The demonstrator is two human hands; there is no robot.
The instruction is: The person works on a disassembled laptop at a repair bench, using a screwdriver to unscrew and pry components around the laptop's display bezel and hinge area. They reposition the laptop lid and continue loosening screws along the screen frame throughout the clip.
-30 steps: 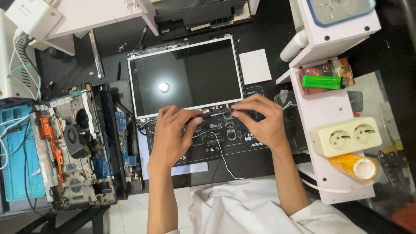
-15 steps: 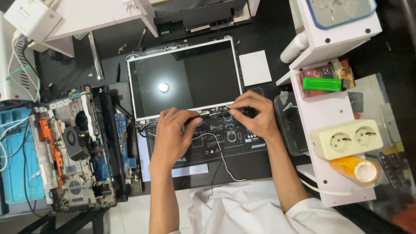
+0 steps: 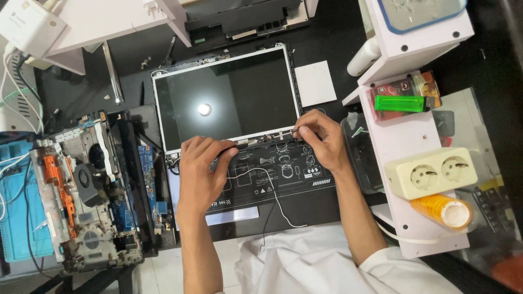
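Holding the screen panel by its lower edge

Lying face up on the black mat, the screen panel has its lower edge directly under both sets of fingertips. The left hand has its fingers curled down and pressed on the bottom strip, apparently to keep the panel from sliding. The right hand pinches closed on the small bracket at the lower right corner. A thin white cable trails from between the hands toward the person. An opened laptop base sits well left of the left fingers; a socket strip sits right of the right fingers.
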